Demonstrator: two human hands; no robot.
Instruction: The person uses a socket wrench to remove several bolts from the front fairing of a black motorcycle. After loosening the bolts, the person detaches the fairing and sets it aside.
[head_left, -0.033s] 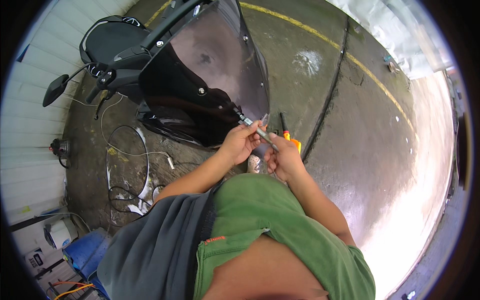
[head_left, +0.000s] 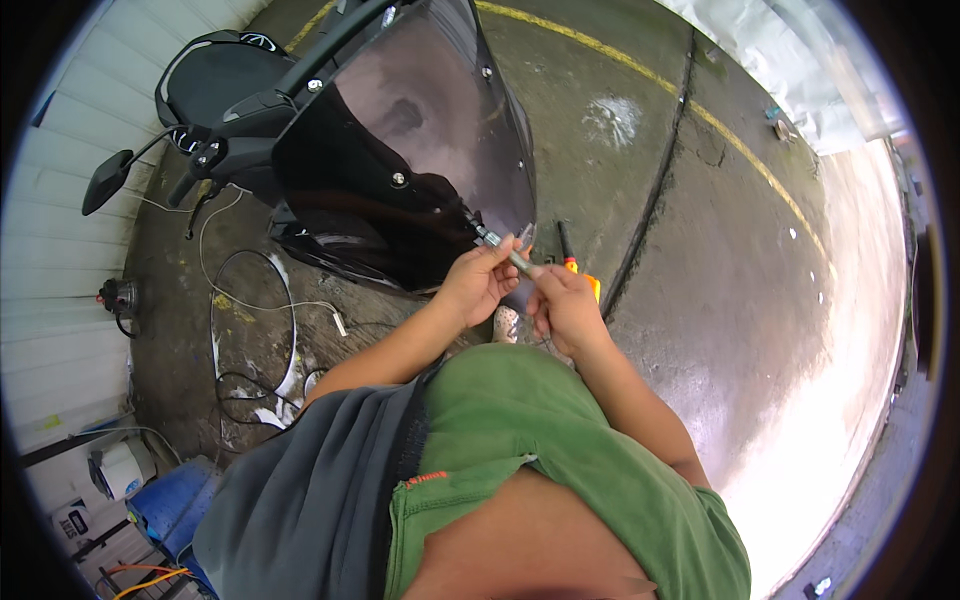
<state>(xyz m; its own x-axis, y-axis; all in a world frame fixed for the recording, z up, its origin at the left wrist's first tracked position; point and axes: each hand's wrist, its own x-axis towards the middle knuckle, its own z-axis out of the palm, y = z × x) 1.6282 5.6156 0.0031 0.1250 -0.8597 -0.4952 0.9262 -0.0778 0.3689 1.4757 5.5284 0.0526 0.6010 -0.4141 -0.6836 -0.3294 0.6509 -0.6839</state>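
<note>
Both of my hands are together in front of the black scooter's dark tinted windshield (head_left: 440, 120). They grip a slim metal rod-shaped tool (head_left: 520, 262) with a narrow chrome, socket-like tip (head_left: 488, 236) that points up and left toward the windshield's lower part. I cannot tell whether the tip touches it. My left hand (head_left: 478, 283) pinches the tool near its middle with thumb and fingers. Closed around its lower end is my right hand (head_left: 565, 302), which hides that end. Just beyond the right hand, a tool with a black shaft and a yellow-orange handle (head_left: 591, 286) shows partly.
Round screw heads (head_left: 398, 180) dot the windshield. A mirror (head_left: 108, 182) and handlebar stick out at left. Looped cables (head_left: 295, 310) lie on the wet concrete floor. A blue container (head_left: 178, 505) stands low left by the white corrugated wall (head_left: 70, 250). A patterned shoe (head_left: 506, 325) shows beneath my hands.
My right hand has slid slightly up and left along the tool, covering its lower end, which showed before. The view has shifted a little; my left hand keeps its hold.
</note>
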